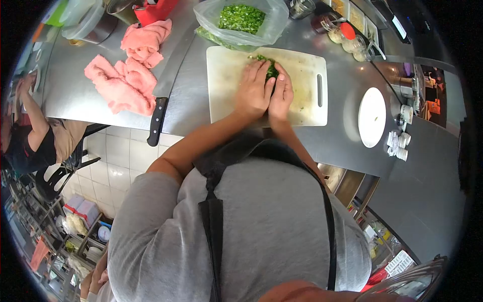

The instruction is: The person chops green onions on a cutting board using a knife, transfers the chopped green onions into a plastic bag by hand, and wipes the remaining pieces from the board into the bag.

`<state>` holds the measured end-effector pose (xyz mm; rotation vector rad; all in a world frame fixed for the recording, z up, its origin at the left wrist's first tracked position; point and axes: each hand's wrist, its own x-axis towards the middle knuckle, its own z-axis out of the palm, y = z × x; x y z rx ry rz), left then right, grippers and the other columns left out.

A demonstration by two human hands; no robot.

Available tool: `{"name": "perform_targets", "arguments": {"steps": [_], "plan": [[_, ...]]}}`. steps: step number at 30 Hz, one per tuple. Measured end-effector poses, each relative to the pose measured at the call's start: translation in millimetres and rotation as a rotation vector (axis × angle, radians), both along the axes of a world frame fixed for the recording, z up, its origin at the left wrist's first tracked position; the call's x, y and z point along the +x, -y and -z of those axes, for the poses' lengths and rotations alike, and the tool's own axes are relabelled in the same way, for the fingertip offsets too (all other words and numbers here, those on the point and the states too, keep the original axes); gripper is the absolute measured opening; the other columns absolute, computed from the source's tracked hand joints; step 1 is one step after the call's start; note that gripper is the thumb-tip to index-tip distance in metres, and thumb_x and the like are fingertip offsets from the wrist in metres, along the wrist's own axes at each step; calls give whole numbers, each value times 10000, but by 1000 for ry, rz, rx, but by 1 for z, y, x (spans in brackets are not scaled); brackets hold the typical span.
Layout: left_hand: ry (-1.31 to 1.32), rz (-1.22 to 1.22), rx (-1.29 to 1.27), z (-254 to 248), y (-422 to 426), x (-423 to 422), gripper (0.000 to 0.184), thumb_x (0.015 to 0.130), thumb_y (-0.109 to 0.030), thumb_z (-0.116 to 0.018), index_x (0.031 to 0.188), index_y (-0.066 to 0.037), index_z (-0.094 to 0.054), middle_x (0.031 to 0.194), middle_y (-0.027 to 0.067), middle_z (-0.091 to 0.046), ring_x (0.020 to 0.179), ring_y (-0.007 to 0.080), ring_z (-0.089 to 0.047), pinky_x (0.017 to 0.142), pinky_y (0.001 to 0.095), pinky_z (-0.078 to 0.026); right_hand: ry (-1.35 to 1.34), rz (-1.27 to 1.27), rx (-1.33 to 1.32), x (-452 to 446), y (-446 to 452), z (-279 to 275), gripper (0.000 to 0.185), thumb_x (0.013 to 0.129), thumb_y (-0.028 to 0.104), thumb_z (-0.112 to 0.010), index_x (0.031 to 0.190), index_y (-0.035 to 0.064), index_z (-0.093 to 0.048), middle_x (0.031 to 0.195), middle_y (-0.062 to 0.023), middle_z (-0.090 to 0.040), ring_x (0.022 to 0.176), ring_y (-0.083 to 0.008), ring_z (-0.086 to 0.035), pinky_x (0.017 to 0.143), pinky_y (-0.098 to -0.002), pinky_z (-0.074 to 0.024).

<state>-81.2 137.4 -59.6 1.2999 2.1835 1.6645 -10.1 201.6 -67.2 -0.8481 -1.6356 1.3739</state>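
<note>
Both hands are on a white cutting board (302,110), cupped around a small heap of chopped greens (272,72). My left hand (255,89) presses against the heap from the left, fingers together. My right hand (282,95) closes on it from the right, its fingertips near those of the other hand. Just beyond the board sits an open plastic bag (211,17) with more chopped greens (242,19) inside. A black-handled knife (157,122) lies at the counter's front edge, left of the board, its blade hidden.
Pink cloths (123,83) lie on the steel counter (186,100) at the left. A white oval plate (372,118) is at the right. Jars (354,44) stand at the back right. Another person (32,126) is at the far left.
</note>
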Motion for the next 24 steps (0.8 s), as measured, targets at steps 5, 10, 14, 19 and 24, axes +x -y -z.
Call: {"name": "perform_targets", "arguments": {"steps": [5,10,14,19,24], "plan": [[193,-5,68,-4,-10,8,374,982,-161,-515,1292,44,-562,1301,263,-557,1219,426,-520,1083,455,-393,-118,27,-94,-5,4,-6,371,1071,192,-438,1299,-66,-578,1317,-155,-608,1214,-219,-550,1080,-346,-392],[468,-2,238,1,-19,13,288,969,-101,-561,1218,24,-637,1261,221,-617,1196,358,-573,1052,399,-429,-162,58,-198,-10,10,-10,397,1075,217,-426,1320,-60,-571,1315,-140,-614,1208,-204,-556,1077,-336,-397],[773,106,376,-10,-19,7,234,968,-51,-586,1167,21,-685,1255,163,-654,1198,259,-590,1049,343,-432,-232,117,-249,-17,14,-18,420,1076,249,-425,1317,-60,-573,1299,-135,-624,1198,-196,-563,1067,-326,-409],[1148,139,414,-34,-13,8,223,957,-3,-591,1149,17,-702,1257,133,-664,1198,214,-593,1053,329,-436,-384,133,-439,-19,21,-49,436,1077,274,-424,1330,-56,-554,1299,-131,-614,1183,-198,-575,1045,-333,-429],[931,161,477,-93,-8,-4,227,984,-76,-591,1161,24,-693,1272,120,-661,1199,194,-586,1058,315,-423,-402,75,-396,-28,24,-109,476,1072,330,-435,1337,-50,-546,1315,-129,-598,1199,-203,-561,1038,-338,-431]]}}
